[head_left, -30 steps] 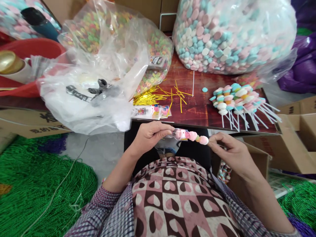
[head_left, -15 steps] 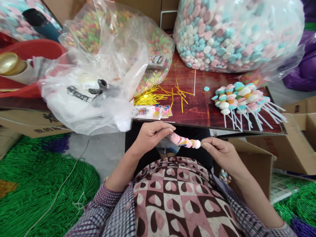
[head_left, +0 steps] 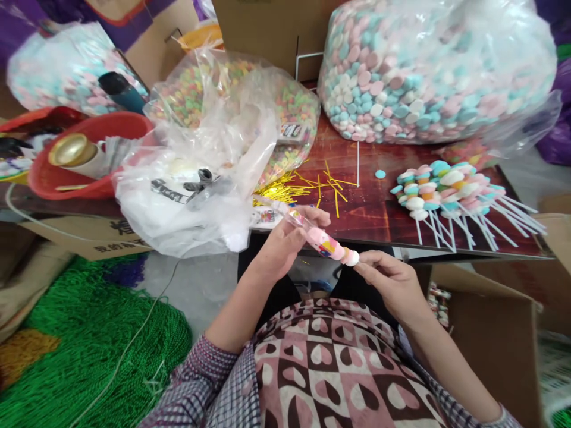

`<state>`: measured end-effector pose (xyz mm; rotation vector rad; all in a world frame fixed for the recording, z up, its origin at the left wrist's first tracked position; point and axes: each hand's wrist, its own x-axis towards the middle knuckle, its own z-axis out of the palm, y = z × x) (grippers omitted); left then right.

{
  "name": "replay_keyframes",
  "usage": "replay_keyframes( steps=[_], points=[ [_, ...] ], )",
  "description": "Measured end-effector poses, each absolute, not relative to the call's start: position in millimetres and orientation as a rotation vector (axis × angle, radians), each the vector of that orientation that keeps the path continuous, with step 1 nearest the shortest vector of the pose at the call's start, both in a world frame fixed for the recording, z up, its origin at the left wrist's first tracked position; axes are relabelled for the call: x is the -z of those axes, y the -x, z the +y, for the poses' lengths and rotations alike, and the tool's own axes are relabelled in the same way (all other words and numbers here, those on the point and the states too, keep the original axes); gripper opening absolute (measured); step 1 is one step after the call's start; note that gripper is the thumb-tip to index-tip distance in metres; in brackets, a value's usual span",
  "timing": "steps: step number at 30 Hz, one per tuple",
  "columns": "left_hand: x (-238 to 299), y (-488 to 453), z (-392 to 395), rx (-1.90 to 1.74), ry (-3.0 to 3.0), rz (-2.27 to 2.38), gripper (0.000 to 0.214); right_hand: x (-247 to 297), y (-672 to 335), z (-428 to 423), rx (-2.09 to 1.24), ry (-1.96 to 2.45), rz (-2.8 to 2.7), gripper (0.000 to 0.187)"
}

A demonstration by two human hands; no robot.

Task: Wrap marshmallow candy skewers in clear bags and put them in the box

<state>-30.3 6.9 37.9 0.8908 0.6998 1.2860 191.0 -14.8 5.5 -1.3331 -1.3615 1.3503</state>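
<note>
Over my lap I hold a candy skewer (head_left: 328, 244) of pink and white pieces inside a clear wrapper sleeve. My left hand (head_left: 289, 241) is closed round the sleeve's upper part, the stick end poking up to the left. My right hand (head_left: 387, 279) pinches the skewer's lower white end with thumb and fingers. Just beyond, on the dark red table (head_left: 370, 205), lie a pile of finished candy skewers (head_left: 446, 187), gold twist ties (head_left: 289, 187) and a small stack of printed wrappers (head_left: 267, 217).
Big clear bags of pastel candy discs (head_left: 428, 71) and of coloured ring candies (head_left: 250, 101) stand at the back. A crumpled white plastic bag (head_left: 187, 196), a red basin (head_left: 84, 160), green cord (head_left: 80, 339) on the floor and an open cardboard box (head_left: 486, 321) at my right surround me.
The skewer has tilted, its wrapped end rising toward the table's edge, and the sleeve now covers more of the candy. My view has shifted back and to the left.
</note>
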Motion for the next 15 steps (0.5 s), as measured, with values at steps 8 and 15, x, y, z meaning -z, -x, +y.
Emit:
replay_keyframes(
  steps=[8, 15],
  points=[
    [-43.8, -1.6, 7.8, -1.385, -0.684, 0.604, 0.031, -3.0, -173.3, -24.7, -1.427, 1.392, -1.255, 0.033],
    [-29.3, -17.4, -0.8, -1.363, -0.611, 0.601, 0.035, -7.6, -158.8, -29.4, -1.597, 1.324, -1.218, 0.040]
  ],
)
